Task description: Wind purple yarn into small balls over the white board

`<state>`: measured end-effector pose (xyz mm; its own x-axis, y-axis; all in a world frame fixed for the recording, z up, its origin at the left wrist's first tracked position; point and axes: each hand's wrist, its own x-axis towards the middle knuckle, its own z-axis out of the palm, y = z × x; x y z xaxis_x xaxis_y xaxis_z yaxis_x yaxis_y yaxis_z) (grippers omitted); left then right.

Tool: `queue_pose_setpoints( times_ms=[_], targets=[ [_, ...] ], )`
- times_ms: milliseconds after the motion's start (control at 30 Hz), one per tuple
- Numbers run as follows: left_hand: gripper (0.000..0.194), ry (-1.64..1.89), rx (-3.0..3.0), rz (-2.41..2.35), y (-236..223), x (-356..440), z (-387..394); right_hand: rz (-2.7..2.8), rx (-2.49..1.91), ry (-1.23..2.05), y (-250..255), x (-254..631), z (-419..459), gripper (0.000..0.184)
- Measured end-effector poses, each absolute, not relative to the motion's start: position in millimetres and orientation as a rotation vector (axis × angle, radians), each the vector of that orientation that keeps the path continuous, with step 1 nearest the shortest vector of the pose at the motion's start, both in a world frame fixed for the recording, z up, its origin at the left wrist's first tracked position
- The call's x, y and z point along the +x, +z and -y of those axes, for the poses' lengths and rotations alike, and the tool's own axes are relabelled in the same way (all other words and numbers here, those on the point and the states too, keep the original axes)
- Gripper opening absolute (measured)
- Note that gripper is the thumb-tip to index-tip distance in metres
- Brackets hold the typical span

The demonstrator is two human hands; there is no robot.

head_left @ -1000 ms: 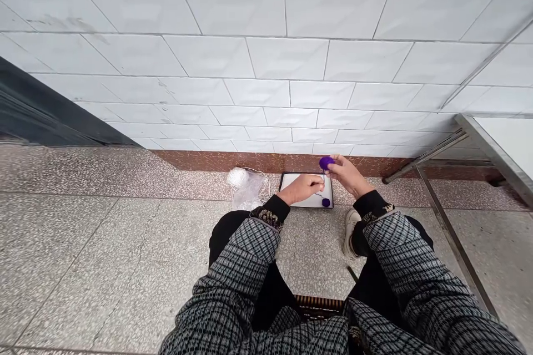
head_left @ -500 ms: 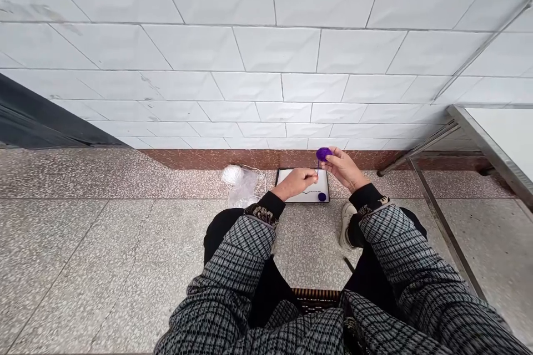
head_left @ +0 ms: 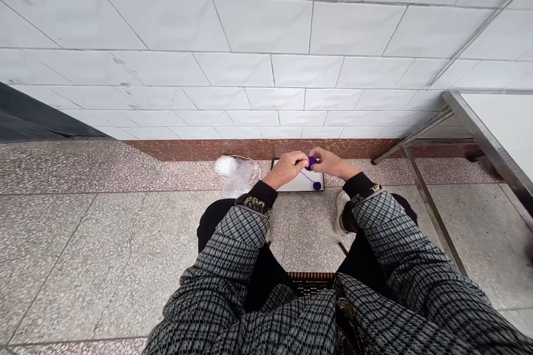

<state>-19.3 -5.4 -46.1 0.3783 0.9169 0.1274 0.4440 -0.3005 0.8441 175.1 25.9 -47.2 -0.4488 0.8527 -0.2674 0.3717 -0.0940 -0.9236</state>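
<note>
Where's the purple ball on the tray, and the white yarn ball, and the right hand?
Purple ball [head_left: 317, 186], head view: the ball's middle.
White yarn ball [head_left: 226, 165], head view: its rounded side.
Right hand [head_left: 331, 164], head view: back of the hand.

Held ball [head_left: 311, 163]: matt yarn. Small ball [head_left: 317, 185]: same. Tray [head_left: 293, 184]: smooth pale base, material unclear. White ball [head_left: 226, 165]: yarn, slight sheen. Wrap [head_left: 239, 178]: thin, crinkly clear plastic. Wall [head_left: 270, 25]: glazed tile, glossy, gently rippled. Skirting [head_left: 250, 150]: polished, veined, stone-look. Floor [head_left: 125, 260]: speckled, terrazzo-look, fairly smooth. Table frame [head_left: 489, 141]: bare metal, dull shine. Tabletop [head_left: 506, 119]: smooth. Sleeves [head_left: 235, 241]: woven cloth, matt. Seat [head_left: 310, 282]: woven strips, slight gloss.
</note>
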Motion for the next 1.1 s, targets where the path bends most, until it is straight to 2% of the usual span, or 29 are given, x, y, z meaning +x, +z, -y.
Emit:
queue_pose_setpoints(
  times_ms=[67, 133, 333, 433, 500, 600, 767, 967, 1100],
  targets=[
    [0.019, 0.883, 1.853, -1.296, -46, -21, 2, 1.791, -1.174, 1.883, -40, 177, -21, 0.034],
    [0.022, 0.896, 1.784, -1.379, -47, -21, 0, 1.607, -0.997, 2.013, -34, 177, -18, 0.037],
    [0.020, 0.739, 1.762, -1.287, -51, -11, 5, 1.088, -0.950, 1.781, -39, 174, -26, 0.040],
    [0.021, 0.643, 1.891, -1.123, -52, -7, 8, 1.186, -1.093, 1.670, -48, 173, -30, 0.037],
    [0.020, 0.700, 1.928, -1.114, -51, -8, 8, 1.350, -1.240, 1.633, -51, 174, -30, 0.034],
    [0.019, 0.842, 1.908, -1.214, -50, -14, 4, 1.558, -1.314, 1.758, -50, 177, -26, 0.031],
    [0.021, 0.866, 1.789, -1.381, -50, -20, -2, 1.409, -0.978, 2.083, -36, 181, -19, 0.035],
    [0.019, 0.764, 1.813, -1.270, -53, -12, 2, 0.972, -0.911, 1.844, -37, 177, -27, 0.046],
    [0.018, 0.681, 1.941, -1.114, -54, -10, 6, 1.206, -1.141, 1.632, -47, 175, -30, 0.038]
  ],
)
